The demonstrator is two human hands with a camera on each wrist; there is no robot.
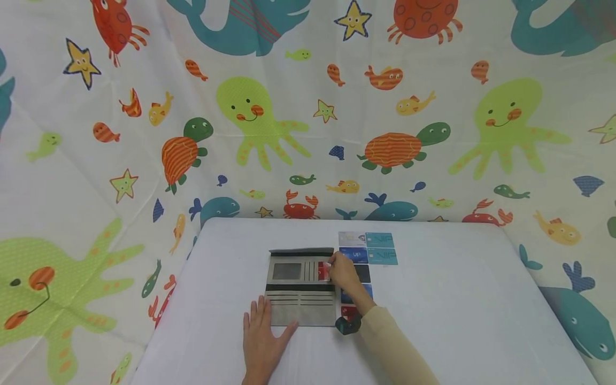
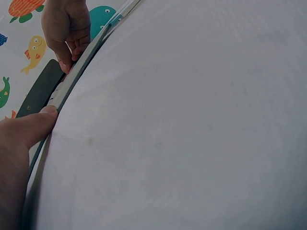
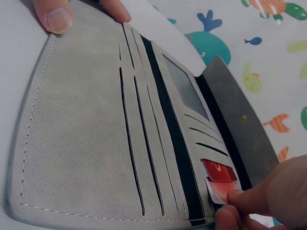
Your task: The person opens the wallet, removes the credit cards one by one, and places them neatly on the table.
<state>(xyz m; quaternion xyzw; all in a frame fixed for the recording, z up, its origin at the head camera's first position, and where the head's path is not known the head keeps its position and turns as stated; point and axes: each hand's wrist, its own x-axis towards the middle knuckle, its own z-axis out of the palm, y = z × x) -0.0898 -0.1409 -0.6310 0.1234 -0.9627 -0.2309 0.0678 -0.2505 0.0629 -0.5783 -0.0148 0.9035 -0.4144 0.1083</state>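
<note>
A grey wallet (image 1: 303,315) lies unfolded on the white table, its card slots and clear window (image 1: 287,271) facing up. My left hand (image 1: 262,339) rests at its lower left with fingers straight; the thumb (image 3: 58,21) lies on the stitched edge. At the upper right slots, my right hand (image 1: 345,274) pinches a pale red-and-white card (image 3: 219,192) between thumb and fingers. That card overlaps the slots just beside a red card (image 3: 218,169) tucked into the wallet. The flap (image 3: 235,110) with a snap stands raised along the far side.
Right of the wallet lie several cards: a whitish one (image 1: 351,238), a blue VIP card (image 1: 353,255), teal cards (image 1: 382,256), a black one (image 1: 363,273) and a red one (image 1: 347,312). A dark rounded device (image 1: 347,325) sits at my right wrist. Behind hangs a sea-animal curtain (image 1: 298,144).
</note>
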